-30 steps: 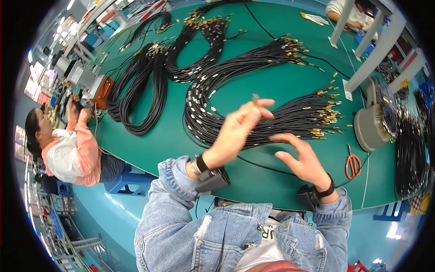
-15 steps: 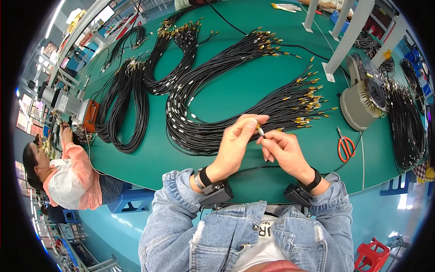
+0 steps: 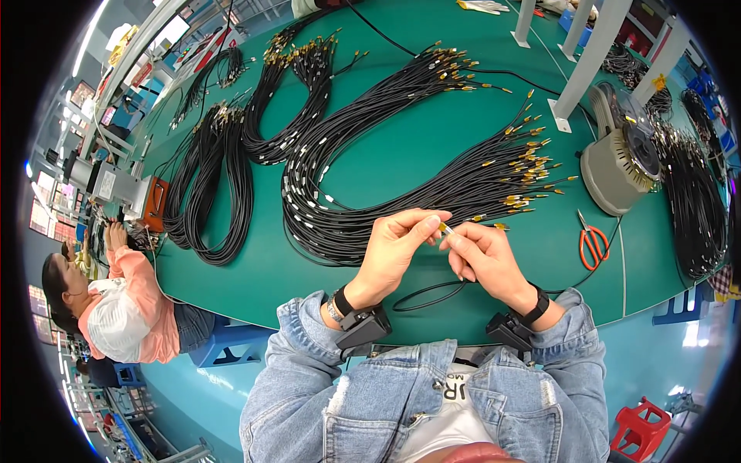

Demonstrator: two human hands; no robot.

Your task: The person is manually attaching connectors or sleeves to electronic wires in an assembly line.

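Observation:
Above the near part of the green table, my left hand point(image 3: 392, 251) pinches the yellow-tipped end of a black cable point(image 3: 445, 228) between thumb and fingers. From the right, my right hand point(image 3: 488, 261) grips the same cable just behind that end, with its fingertips close to the left ones. A loop of thin black cable hangs below both hands. Just beyond them lies a large U-shaped bundle of black cables point(image 3: 309, 166) with gold-coloured ends and white sleeves. Part of the bundle's near edge is hidden behind my fingers.
Orange-handled cutters point(image 3: 593, 245) lie to the right, near a grey-beige machine point(image 3: 617, 181) with a round top. Further cable bundles point(image 3: 208, 193) lie left and far right. Metal posts point(image 3: 579, 81) stand on the green table point(image 3: 532, 285). A co-worker point(image 3: 127, 301) sits at the left.
Both hands have lowered slightly toward me, and their fingertips have come closer together on the cable end. A loop of cable now shows beneath them.

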